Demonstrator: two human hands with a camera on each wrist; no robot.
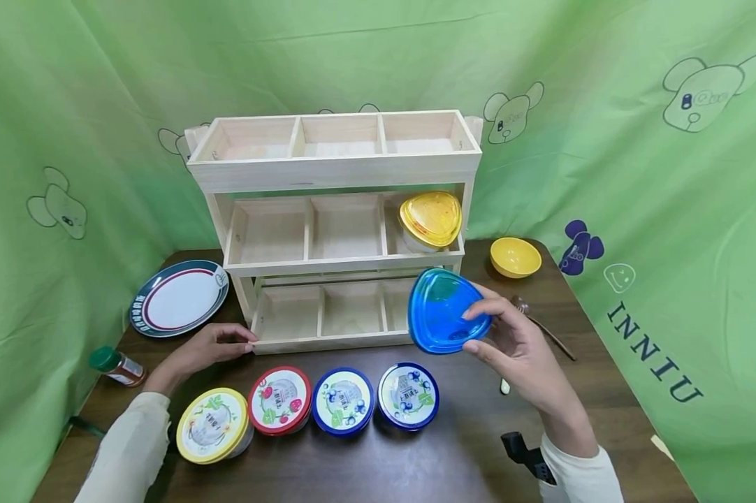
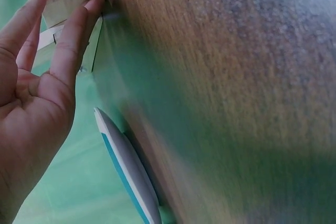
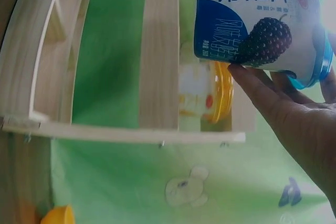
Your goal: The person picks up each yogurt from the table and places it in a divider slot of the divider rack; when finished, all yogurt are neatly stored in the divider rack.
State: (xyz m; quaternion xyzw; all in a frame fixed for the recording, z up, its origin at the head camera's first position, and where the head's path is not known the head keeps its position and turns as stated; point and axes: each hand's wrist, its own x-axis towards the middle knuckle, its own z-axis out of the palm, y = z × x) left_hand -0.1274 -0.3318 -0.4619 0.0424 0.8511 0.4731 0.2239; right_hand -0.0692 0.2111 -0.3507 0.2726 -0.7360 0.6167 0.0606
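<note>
Nearest the wearer, four lidded round tubs are lined up on the dark wooden worktop (image 1: 453,447): a yellow-rimmed tub (image 1: 213,425), a red-rimmed tub (image 1: 280,400), a blue-rimmed tub (image 1: 343,401) and a second blue-rimmed tub (image 1: 408,395).

The right hand (image 1: 516,347) is raised above the worktop, and a blue-lidded cup (image 1: 444,310) is gripped in it, thumb and fingers curled over the lid's edge. In the right wrist view the cup's white and blue side, printed with a dark berry, is seen with the fingertips (image 3: 247,74) against it. The cup is held in front of the right end of the wooden rack's (image 1: 334,168) lowest tier, lid towards the head camera.

The left hand (image 1: 205,347) is laid open on the worktop, fingers straight, nothing held; its fingertips (image 2: 93,4) are seen touching the rack's lower left front corner.

To the left, a small green-capped bottle (image 1: 117,365) lies near the edge, and a striped plate (image 1: 178,297) is set beside the rack. To the right, a spoon (image 1: 541,325) is seen behind the right hand, and a yellow bowl (image 1: 515,256) farther back.

On the rack's middle tier, right compartment, a yellow-lidded cup (image 1: 431,219) is seated. Green cloth (image 1: 667,195) forms the backdrop.
</note>
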